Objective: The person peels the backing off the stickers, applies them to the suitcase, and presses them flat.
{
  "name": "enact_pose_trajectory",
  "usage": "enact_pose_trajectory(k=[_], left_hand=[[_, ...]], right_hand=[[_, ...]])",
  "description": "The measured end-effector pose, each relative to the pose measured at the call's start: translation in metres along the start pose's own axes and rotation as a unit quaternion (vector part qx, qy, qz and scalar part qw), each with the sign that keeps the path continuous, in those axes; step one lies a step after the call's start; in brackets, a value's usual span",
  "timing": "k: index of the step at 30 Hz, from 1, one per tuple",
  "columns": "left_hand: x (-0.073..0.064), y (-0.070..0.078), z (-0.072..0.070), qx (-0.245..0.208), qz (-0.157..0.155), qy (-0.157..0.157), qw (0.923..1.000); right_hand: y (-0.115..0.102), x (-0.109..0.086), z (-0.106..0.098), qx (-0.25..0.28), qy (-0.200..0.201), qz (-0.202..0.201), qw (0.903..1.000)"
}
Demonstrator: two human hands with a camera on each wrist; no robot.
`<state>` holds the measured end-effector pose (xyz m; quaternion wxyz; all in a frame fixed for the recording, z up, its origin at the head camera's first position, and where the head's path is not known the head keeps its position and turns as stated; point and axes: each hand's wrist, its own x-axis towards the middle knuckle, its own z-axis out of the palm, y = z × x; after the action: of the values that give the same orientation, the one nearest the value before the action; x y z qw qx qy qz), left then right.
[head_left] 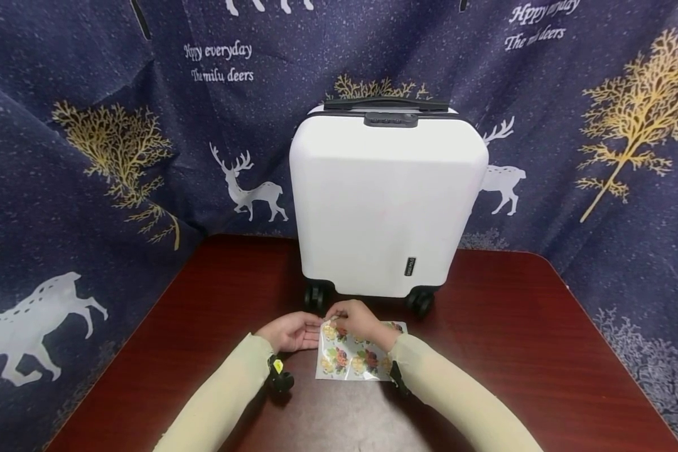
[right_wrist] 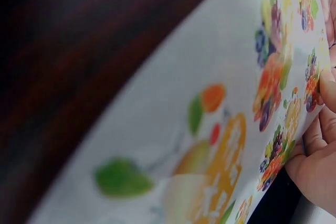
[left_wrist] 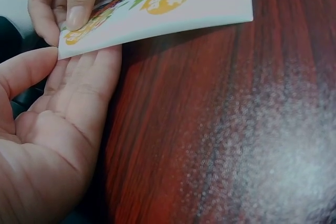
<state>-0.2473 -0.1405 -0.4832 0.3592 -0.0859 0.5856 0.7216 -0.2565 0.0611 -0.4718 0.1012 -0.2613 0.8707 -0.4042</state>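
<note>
Pale sleeves [head_left: 220, 395] lead to a fruit-printed sheet [head_left: 350, 363] on the surface [head_left: 339, 417]: left hand [head_left: 295, 331], fingers extended, beneath its corner; right hand [head_left: 360, 321] pinching it. Backdrop [head_left: 344, 44] reads "Hppy everyday The milu deers".

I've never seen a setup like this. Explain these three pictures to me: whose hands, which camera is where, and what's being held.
There is no machine here: a person works with two bare hands. The wide picture comes from a camera worn on the head, looking forward and down. The other two come from cameras on the wrists: first the left, then the right, each close to the work.

On the dark red table stands a white suitcase, and in front of it is a glossy sheet printed with fruit. The right hand pinches one corner of it. The left hand is at that same corner, palm up, its fingers reaching under the edge.
</note>
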Motion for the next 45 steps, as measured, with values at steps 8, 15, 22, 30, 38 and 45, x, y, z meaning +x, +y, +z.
enact_pose_trajectory(k=[8, 15, 22, 30, 38, 45], left_hand=[[0.0010, -0.0004, 0.0020, -0.001, 0.001, 0.004, 1.0000], [0.0003, 0.0007, 0.0025, 0.008, 0.001, -0.001, 1.0000], [0.0000, 0.0005, 0.0012, 0.005, 0.005, -0.008, 0.9999], [0.0016, -0.0003, -0.0004, 0.006, -0.004, -0.006, 1.0000], [0.0004, 0.0012, -0.0002, 0.006, -0.008, -0.006, 0.9999], [0.0005, -0.0002, 0.0008, 0.011, -0.002, 0.003, 0.9999]], right_hand=[[0.0023, 0.0011, 0.0006, 0.004, 0.003, -0.009, 1.0000], [0.0007, 0.0006, 0.0014, 0.022, 0.000, 0.001, 0.9998], [0.0023, 0.0011, -0.0004, 0.008, -0.003, 0.003, 1.0000], [0.0013, -0.0016, -0.0049, -0.001, -0.016, -0.004, 0.9999], [-0.0046, 0.0017, -0.0058, -0.039, -0.042, -0.022, 0.9981], [-0.0058, 0.0030, -0.0049, -0.070, -0.053, -0.028, 0.9958]])
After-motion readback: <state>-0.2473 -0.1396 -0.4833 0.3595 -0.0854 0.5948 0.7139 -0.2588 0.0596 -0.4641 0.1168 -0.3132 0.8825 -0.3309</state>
